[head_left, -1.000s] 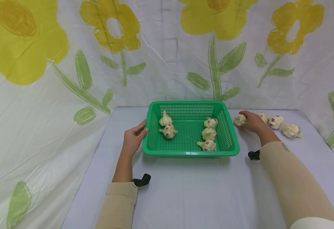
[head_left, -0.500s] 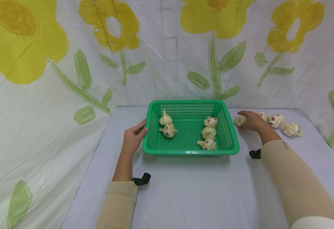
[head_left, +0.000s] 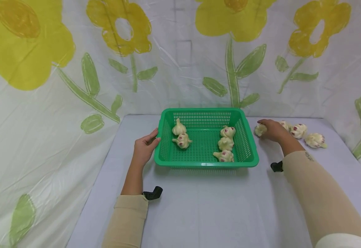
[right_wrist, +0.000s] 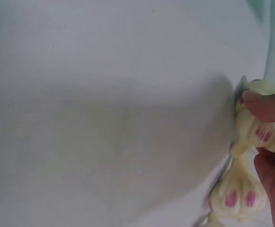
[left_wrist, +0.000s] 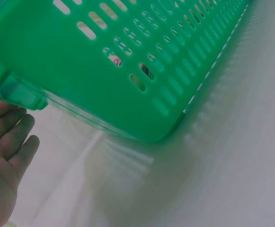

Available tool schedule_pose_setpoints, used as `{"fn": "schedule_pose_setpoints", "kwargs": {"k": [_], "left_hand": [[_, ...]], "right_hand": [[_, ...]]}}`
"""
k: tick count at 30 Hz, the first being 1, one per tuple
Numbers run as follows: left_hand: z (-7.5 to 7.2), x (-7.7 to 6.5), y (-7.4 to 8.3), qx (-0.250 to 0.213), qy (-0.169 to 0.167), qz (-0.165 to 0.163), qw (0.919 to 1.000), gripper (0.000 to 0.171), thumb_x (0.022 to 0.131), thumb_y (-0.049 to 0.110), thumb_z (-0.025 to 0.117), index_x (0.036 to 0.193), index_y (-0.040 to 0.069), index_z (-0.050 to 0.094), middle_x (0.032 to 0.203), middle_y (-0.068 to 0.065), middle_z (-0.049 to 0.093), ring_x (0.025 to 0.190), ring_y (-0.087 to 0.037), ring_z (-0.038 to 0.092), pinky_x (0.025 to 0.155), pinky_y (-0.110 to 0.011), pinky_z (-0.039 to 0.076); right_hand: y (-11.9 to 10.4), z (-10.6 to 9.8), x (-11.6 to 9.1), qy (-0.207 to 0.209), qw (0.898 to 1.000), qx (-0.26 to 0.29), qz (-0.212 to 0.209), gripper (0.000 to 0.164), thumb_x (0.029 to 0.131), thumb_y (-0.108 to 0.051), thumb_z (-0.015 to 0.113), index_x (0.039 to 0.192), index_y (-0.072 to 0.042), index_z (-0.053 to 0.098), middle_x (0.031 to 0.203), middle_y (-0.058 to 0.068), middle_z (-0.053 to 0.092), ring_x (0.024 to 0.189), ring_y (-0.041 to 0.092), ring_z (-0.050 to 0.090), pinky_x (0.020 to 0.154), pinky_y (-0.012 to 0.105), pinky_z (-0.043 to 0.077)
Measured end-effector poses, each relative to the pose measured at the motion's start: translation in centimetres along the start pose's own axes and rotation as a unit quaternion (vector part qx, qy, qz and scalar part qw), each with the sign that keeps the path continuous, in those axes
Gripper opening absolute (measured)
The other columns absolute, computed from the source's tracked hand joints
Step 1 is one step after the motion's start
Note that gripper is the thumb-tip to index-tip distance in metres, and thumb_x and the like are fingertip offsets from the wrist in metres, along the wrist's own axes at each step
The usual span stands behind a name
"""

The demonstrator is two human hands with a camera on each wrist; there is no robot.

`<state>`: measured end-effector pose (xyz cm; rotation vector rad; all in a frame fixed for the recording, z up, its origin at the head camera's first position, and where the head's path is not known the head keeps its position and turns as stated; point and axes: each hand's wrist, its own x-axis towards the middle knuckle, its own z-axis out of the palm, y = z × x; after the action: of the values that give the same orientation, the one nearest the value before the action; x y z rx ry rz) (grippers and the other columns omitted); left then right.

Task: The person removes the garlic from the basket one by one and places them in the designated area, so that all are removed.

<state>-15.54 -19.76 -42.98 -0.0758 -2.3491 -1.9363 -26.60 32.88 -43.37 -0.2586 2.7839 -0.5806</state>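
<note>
A green plastic basket (head_left: 206, 164) stands at the table's back with several garlic bulbs in it: a pair (head_left: 180, 134) on the left, others (head_left: 226, 144) on the right. My left hand (head_left: 143, 150) touches the basket's left rim with fingers extended; in the left wrist view the fingers (left_wrist: 19, 137) lie beside the handle lip. To the right of the basket, my right hand (head_left: 273, 131) holds a garlic bulb (head_left: 260, 130) low over or on the table; I cannot tell if it touches. The right wrist view shows the thumb (right_wrist: 267, 106) over this bulb (right_wrist: 251, 123) and fingers on its other side.
More garlic bulbs (head_left: 298, 131) lie along the table's back right, one (head_left: 315, 140) farthest right and one partly behind my right hand. A flower-patterned curtain (head_left: 180, 69) hangs behind the white table (head_left: 214, 206). Black wrist cameras (head_left: 153, 193) jut from both wrists.
The garlic bulb in my right hand has shifted and turned slightly. My left hand and the basket stay in place.
</note>
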Motion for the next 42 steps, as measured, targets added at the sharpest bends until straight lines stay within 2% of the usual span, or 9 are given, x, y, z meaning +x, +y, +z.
{"fn": "schedule_pose_setpoints", "kwargs": {"k": [4,11,19,25,29,36,42], "left_hand": [[-0.2,0.1,0.1,0.006,-0.008,-0.007,0.9999,0.043,0.095,0.017,0.067,0.134,0.001,0.058,0.142,-0.007,0.055,0.133,-0.019,0.052,0.106,-0.025,0.045],[-0.4,1.2,-2.9,0.025,-0.009,0.024,0.9994,0.047,0.094,0.030,0.069,0.135,0.009,0.059,0.143,0.000,0.055,0.133,-0.016,0.052,0.106,-0.025,0.045],[-0.5,1.1,-2.9,0.060,-0.027,0.030,0.9974,0.051,0.094,0.035,0.068,0.136,0.009,0.058,0.144,0.001,0.054,0.134,-0.017,0.051,0.106,-0.028,0.045],[-0.6,1.3,-2.6,0.065,-0.023,0.029,0.9972,0.050,0.094,0.035,0.067,0.137,0.010,0.059,0.144,0.003,0.054,0.133,-0.015,0.051,0.106,-0.028,0.045],[-0.6,1.5,-2.5,0.079,-0.021,0.032,0.9961,0.051,0.095,0.037,0.067,0.137,0.010,0.058,0.144,0.004,0.054,0.133,-0.015,0.051,0.106,-0.028,0.046],[-0.8,1.3,-2.3,0.075,-0.028,0.031,0.9963,0.055,0.094,0.040,0.067,0.137,0.008,0.057,0.144,0.003,0.054,0.133,-0.016,0.051,0.107,-0.031,0.045],[-0.7,1.3,-2.3,0.066,-0.030,0.028,0.9970,0.052,0.094,0.037,0.067,0.138,0.009,0.057,0.145,0.003,0.053,0.135,-0.016,0.050,0.108,-0.030,0.044]], "right_hand": [[-0.5,-0.6,-0.1,0.000,1.000,-0.012,-0.008,0.074,0.082,-0.012,0.076,0.145,0.001,0.040,0.143,0.033,0.043,0.131,0.055,0.037,0.104,0.070,0.033],[-2.0,-3.0,-0.6,-0.041,0.999,-0.014,0.011,0.076,0.084,-0.018,0.077,0.147,-0.001,0.038,0.146,0.036,0.036,0.131,0.056,0.035,0.102,0.072,0.035],[-4.4,-6.6,-1.6,-0.089,0.995,-0.038,-0.018,0.069,0.087,-0.021,0.074,0.143,0.004,0.043,0.141,0.036,0.044,0.128,0.054,0.042,0.099,0.070,0.039],[-7.9,-9.6,-1.4,-0.120,0.991,-0.055,-0.021,0.072,0.086,-0.029,0.076,0.144,0.001,0.045,0.143,0.030,0.047,0.130,0.050,0.042,0.101,0.068,0.039],[-10.4,-10.9,-1.1,-0.135,0.987,-0.077,-0.030,0.069,0.087,-0.032,0.075,0.141,0.001,0.048,0.142,0.030,0.048,0.129,0.048,0.045,0.099,0.066,0.042],[-14.2,-10.9,-0.5,-0.160,0.979,-0.094,-0.084,0.063,0.091,-0.031,0.071,0.141,0.000,0.050,0.142,0.027,0.051,0.130,0.046,0.046,0.100,0.061,0.045],[-16.6,-9.3,0.5,-0.168,0.976,-0.073,-0.116,0.063,0.089,-0.032,0.073,0.141,-0.003,0.052,0.143,0.021,0.052,0.132,0.041,0.048,0.104,0.057,0.044]]}}
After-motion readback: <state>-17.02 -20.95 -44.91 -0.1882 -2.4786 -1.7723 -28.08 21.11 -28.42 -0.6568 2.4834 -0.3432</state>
